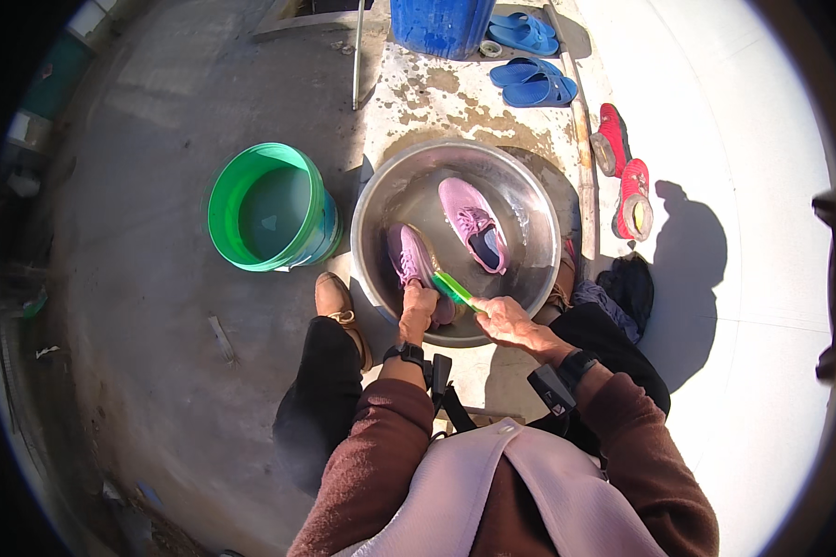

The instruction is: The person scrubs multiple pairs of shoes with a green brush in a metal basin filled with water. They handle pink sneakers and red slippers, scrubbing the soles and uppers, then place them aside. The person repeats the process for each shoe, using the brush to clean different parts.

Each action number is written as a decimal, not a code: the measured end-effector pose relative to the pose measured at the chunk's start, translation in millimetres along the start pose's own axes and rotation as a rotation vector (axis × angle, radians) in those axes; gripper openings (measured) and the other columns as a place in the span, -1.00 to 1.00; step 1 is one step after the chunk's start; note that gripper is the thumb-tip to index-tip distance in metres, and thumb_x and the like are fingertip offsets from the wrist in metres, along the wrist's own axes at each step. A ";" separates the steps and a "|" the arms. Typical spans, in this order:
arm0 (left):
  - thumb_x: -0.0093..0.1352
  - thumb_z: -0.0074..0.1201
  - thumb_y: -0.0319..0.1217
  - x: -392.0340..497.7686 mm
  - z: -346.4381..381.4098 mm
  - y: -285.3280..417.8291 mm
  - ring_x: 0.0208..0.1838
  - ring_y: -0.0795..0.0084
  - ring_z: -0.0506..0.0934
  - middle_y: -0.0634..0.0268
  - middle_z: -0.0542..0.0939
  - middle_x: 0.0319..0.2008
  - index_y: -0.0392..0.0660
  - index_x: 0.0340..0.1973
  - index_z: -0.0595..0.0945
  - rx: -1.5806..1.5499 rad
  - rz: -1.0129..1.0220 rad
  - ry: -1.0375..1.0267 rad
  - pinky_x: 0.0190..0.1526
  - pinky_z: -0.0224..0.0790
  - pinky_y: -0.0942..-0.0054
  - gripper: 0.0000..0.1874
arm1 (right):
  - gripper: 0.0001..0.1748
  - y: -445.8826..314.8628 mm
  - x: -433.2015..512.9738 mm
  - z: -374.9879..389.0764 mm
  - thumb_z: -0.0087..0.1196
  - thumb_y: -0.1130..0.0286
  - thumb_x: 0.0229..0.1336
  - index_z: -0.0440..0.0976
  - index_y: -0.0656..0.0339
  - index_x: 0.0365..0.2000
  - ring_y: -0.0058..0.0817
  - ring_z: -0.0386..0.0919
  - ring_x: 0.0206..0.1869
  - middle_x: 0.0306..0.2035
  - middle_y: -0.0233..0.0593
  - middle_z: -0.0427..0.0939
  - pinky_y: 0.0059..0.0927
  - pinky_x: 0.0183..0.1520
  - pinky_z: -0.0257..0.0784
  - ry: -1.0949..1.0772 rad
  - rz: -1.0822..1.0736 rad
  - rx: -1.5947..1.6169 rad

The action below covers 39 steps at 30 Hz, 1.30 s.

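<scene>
My left hand [419,304] grips a pink lace-up shoe [411,255] by its opening, low at the left side of a metal basin [366,209]. In my right hand [507,322] is a green scrub brush [452,287]. Its bristles rest against the side of that shoe, near the sole. A second pink shoe [470,216] lies in the basin, sole down, with its dark insole showing. Shallow water appears to cover the basin's bottom. My fingers hide the heel part of the held shoe.
Left of the basin stands a green bucket [313,209] holding cloudy water. Red shoes [633,198] lie to the right, beyond a bamboo pole [588,188]. Blue slippers [533,83] and a blue plastic barrel [442,28] are at the far side. Dark cloth [627,289] lies by my right leg.
</scene>
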<state>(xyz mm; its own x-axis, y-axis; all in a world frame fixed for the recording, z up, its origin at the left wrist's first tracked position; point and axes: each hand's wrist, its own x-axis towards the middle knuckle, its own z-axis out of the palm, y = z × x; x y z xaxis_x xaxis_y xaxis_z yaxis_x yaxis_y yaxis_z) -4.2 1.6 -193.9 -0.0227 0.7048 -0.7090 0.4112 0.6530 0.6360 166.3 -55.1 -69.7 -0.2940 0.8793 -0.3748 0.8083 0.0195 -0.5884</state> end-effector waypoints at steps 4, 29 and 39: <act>0.07 0.05 -0.50 -24.9 -13.2 30.1 -0.17 0.18 0.46 -0.01 0.45 -0.21 -0.34 -0.13 0.38 -0.127 0.027 -0.189 -0.19 0.32 0.35 -0.56 | -0.69 -16.8 16.5 0.7 -0.11 0.32 0.05 0.44 0.20 -0.20 -0.15 0.52 -0.44 -0.57 -0.06 0.51 -0.20 -0.35 0.42 0.043 0.105 -0.133; 0.07 0.06 -0.54 -147.6 -17.5 76.8 -0.24 0.38 0.46 0.17 0.49 -0.24 -0.27 -0.08 0.40 -0.083 0.448 -0.520 -0.16 0.33 0.42 -0.55 | -0.09 -27.6 -22.5 -32.3 0.19 -0.19 -0.23 0.32 0.53 -0.15 0.01 0.47 -0.15 -0.28 0.26 0.48 -0.23 -0.10 0.37 0.389 0.032 0.311; 0.00 0.09 -0.46 -153.7 -13.2 72.4 -0.25 0.22 0.53 0.11 0.58 -0.39 -0.23 -0.37 0.56 0.231 0.693 -0.267 -0.18 0.35 0.35 -0.75 | -0.69 -54.3 -32.1 -17.5 0.25 0.34 -0.17 0.41 0.27 -0.42 -0.61 0.35 -0.72 -0.64 -0.35 0.42 -0.57 -0.77 0.20 0.448 0.236 1.208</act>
<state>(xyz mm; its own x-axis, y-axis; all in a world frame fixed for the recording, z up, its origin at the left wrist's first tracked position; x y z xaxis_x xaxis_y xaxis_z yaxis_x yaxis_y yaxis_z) 17.1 -55.8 -34.8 0.5166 0.8216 -0.2409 0.4316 -0.0069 0.9020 140.7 -76.0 -13.1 0.1740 0.8884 -0.4248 -0.2170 -0.3862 -0.8965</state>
